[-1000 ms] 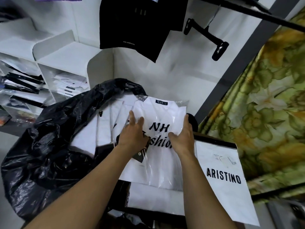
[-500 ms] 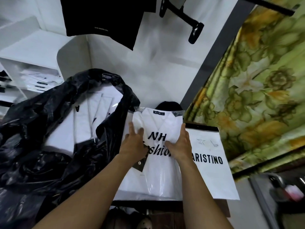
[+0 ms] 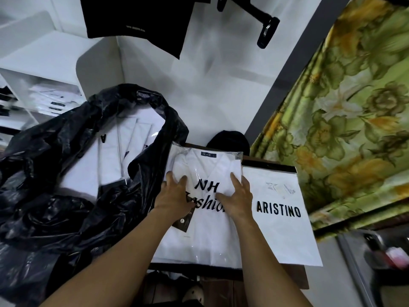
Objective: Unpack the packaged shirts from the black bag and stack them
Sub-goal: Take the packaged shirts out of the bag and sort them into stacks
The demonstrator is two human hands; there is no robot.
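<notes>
Both hands lie flat and wide on the NH Fashion shirt (image 3: 207,238) in its clear wrap. The left hand (image 3: 174,197) spreads its fingers near the left edge, and the right hand (image 3: 239,201) presses with straight fingers on the right half; neither grips. The shirt lies on the desk (image 3: 295,276), seemingly on top of other white packages, with its right edge just beside the flat ARISTINO package (image 3: 281,231). The black bag (image 3: 66,207) touches the pile's left side. It gapes open with several packaged shirts (image 3: 110,158) standing inside, so I judge the unpacking only partly done. Room is tight, with the bag on the left, the white wall (image 3: 210,96) behind and the floral curtain (image 3: 354,129) close on the right. The freest path runs up and over the bag's rim.
</notes>
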